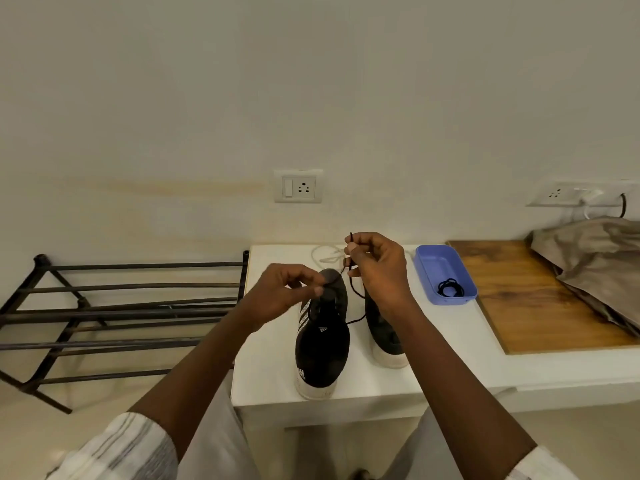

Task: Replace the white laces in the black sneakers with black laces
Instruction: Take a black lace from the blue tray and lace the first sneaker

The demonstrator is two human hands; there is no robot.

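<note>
Far left, on the floor by the wall: a dark metal shoe rack [121, 306], its right end just beside the white tabletop [266, 375]. Lower down, a pale striped sleeve [128, 445] on the left forearm.

Over the tabletop, left hand [287, 292], thumb and forefinger pressed together and the other fingers curled, right above the lacing of the left sneaker [323, 355]. Too dark there to tell what sits in that pinch. Left sneaker black with white side stripes and a white sole, upright, heel toward the camera, toe toward the wall.

Behind the toes, loose on the tabletop near the wall, a white lace [323, 254]. Higher up on the wall, a wall socket [298, 186].

Between the two shoes, a black lace [354, 291]: one tip poking up above the fingers of the right hand [377, 268], the rest hanging down from it and curving across to the left sneaker. Right hand raised above the toes, fingers curled, pinching that lace.

Under the right forearm, the right sneaker [384, 337], upright, parallel to its pair, partly hidden.

Further right, a blue tray [426, 268] with a second black lace [450, 289] coiled inside. Touching the tray's right side, a wooden board [526, 306], and on its far right part a crumpled beige cloth [595, 258].
</note>
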